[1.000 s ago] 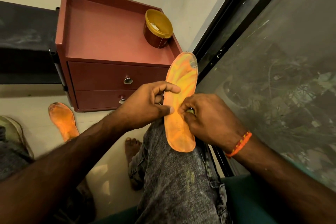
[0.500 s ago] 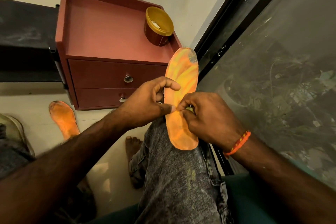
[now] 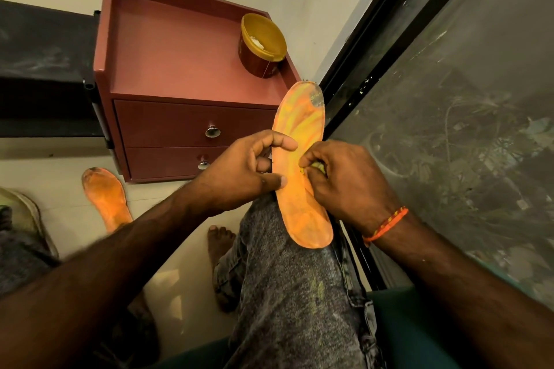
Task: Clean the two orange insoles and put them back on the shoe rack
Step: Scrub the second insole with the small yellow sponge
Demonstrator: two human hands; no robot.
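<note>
Item: orange insole (image 3: 301, 165), lying on my knee, long axis running near-to-far. I am pinching its left edge with my left hand (image 3: 248, 171); my right hand (image 3: 344, 180) is gripping a small yellowish wad against its right edge. Second insole (image 3: 105, 198): lying on the floor, far left.

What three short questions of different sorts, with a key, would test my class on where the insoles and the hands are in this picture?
1. True or false: both orange insoles lie on the floor.
2. Which hand presses a small yellowish wad to the held insole? A left, B right.
3. Fill in: the open tub stands on the red ____.

Key
1. False: one insole rests on the knee, the other insole on the floor.
2. B: the right hand; the left hand pinches the insole's edge.
3. Cabinet, under the tub.
</note>
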